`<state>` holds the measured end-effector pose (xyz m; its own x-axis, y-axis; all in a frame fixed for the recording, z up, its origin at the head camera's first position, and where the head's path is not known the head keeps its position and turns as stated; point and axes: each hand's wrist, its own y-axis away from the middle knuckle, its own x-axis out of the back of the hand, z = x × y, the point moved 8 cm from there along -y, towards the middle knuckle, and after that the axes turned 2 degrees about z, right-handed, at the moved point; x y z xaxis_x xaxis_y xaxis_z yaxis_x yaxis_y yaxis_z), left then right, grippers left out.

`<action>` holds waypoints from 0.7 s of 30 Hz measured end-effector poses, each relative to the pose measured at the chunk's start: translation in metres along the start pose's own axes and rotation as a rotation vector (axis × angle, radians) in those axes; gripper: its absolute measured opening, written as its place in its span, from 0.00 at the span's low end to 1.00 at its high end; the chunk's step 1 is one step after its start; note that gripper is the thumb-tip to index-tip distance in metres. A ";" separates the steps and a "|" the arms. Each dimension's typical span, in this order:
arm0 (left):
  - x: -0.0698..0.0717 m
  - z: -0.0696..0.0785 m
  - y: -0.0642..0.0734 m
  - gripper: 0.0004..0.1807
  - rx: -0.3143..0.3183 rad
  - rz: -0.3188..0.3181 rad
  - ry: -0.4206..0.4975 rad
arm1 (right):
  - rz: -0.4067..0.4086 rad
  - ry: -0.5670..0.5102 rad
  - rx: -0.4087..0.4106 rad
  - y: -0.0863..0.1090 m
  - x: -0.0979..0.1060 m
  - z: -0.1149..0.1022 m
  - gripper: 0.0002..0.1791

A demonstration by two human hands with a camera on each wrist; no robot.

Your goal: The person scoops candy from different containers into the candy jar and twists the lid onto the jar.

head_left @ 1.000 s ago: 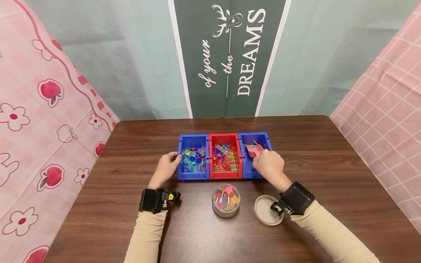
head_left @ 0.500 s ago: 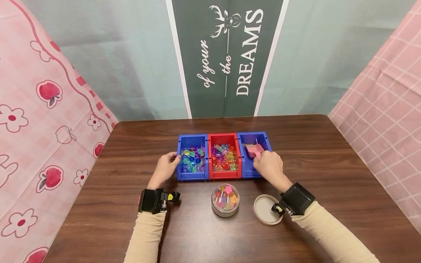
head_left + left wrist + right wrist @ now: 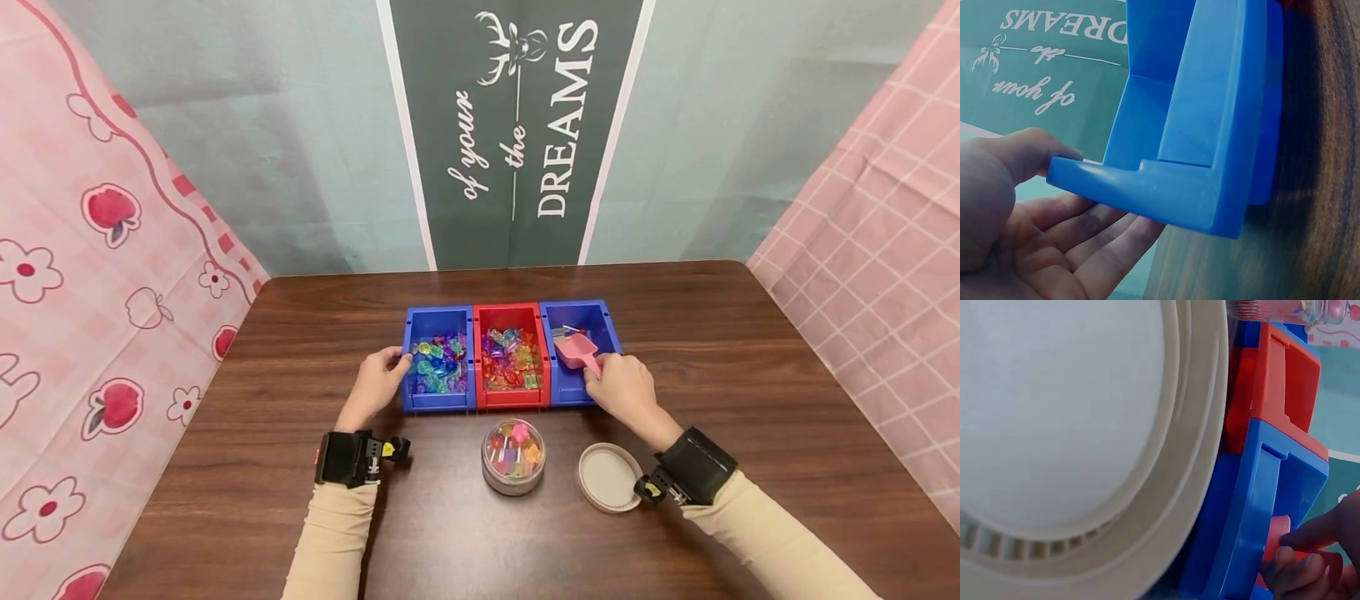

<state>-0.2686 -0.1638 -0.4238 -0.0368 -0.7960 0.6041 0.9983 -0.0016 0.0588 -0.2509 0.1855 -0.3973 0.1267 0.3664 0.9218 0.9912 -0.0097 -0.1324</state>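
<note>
My left hand (image 3: 378,383) grips the outer side wall of the left blue bin (image 3: 439,402), thumb over the rim and fingers along the outside, as the left wrist view shows. That bin holds colourful clear beads (image 3: 437,367). With my right hand (image 3: 622,387) I hold a pink scoop (image 3: 576,350) by its handle, inside the right blue bin (image 3: 572,398). Small light-coloured sticks show near the scoop's head. In the right wrist view the bin's wall hides part of the scoop (image 3: 1277,532), and the fingers curl round its handle.
Between the blue bins sits a red bin (image 3: 513,400) of bright beads. A round clear jar (image 3: 513,481) with colourful small pieces stands in front of it on the brown table (image 3: 450,542). To its right lies a round whitish lid (image 3: 607,477). Curtains surround the table.
The scoop has shifted slightly left and toward the front, showing more of its handle. My right wrist has swung a little right, off the lid. The left hand stays on its bin.
</note>
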 end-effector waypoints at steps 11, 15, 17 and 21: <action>0.000 -0.002 0.000 0.22 0.006 0.002 -0.008 | -0.088 0.028 -0.048 -0.012 -0.004 -0.010 0.17; 0.001 0.000 0.001 0.21 -0.009 0.001 -0.022 | -0.130 0.022 -0.082 -0.019 -0.008 -0.014 0.16; 0.000 0.000 0.000 0.21 -0.014 -0.002 -0.024 | -0.155 0.015 -0.094 -0.021 -0.011 -0.014 0.15; 0.001 0.000 0.000 0.22 -0.015 -0.006 -0.019 | -0.204 0.004 -0.087 -0.022 -0.019 -0.014 0.17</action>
<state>-0.2683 -0.1643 -0.4234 -0.0439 -0.7844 0.6187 0.9986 -0.0160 0.0506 -0.2742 0.1657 -0.4068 -0.0768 0.3655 0.9276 0.9959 -0.0157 0.0887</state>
